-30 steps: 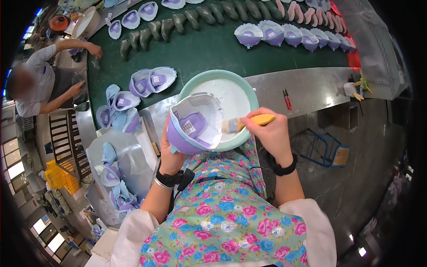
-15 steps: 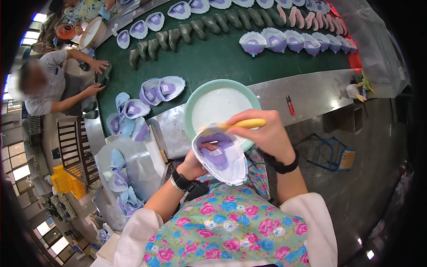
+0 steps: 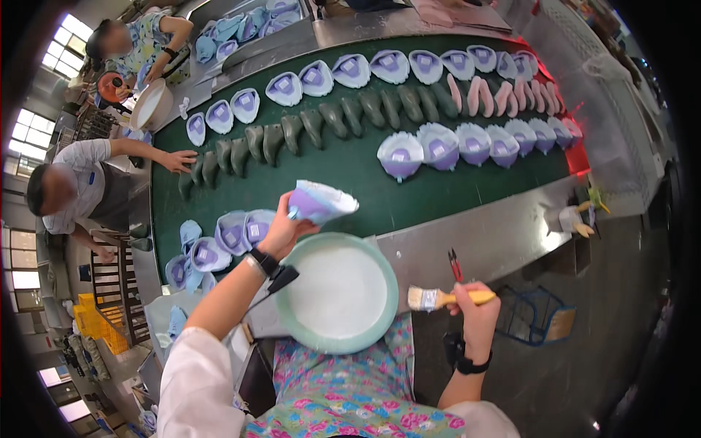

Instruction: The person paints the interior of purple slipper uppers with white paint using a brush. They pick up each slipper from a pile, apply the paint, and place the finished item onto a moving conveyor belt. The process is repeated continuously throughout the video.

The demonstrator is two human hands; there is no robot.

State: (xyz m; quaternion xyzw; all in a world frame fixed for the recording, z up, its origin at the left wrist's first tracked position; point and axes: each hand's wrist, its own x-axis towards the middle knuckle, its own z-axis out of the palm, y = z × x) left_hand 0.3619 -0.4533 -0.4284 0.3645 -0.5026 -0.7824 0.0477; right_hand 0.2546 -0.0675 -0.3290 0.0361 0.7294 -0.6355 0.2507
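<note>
My left hand (image 3: 286, 228) is closed on a purple shoe upper (image 3: 310, 204) with a whitish rim, held tilted above the green work surface, just beyond the basin. In my right hand (image 3: 475, 310) is a flat paintbrush (image 3: 436, 298) with a yellow handle, its pale bristles pointing left. Between my hands stands a pale green basin (image 3: 393, 292) of white liquid (image 3: 336, 288). Snips with red handles (image 3: 456, 266) lie on the metal edge close to my right hand. Left of my left hand, several more purple and blue uppers (image 3: 208, 254) sit in a cluster.
Along the green belt (image 3: 307, 175) run a row of uppers (image 3: 303, 82), dark green shoe lasts (image 3: 292, 131), pink ones (image 3: 504, 98) and a nearer row of uppers (image 3: 439, 148). A co-worker's hand (image 3: 179, 160) touches the lasts at left. A blue-framed stool (image 3: 537, 314) stands right.
My left hand has carried the upper forward and left, from in front of my body to over the green surface. My right hand has drawn the brush away to the right, off the upper.
</note>
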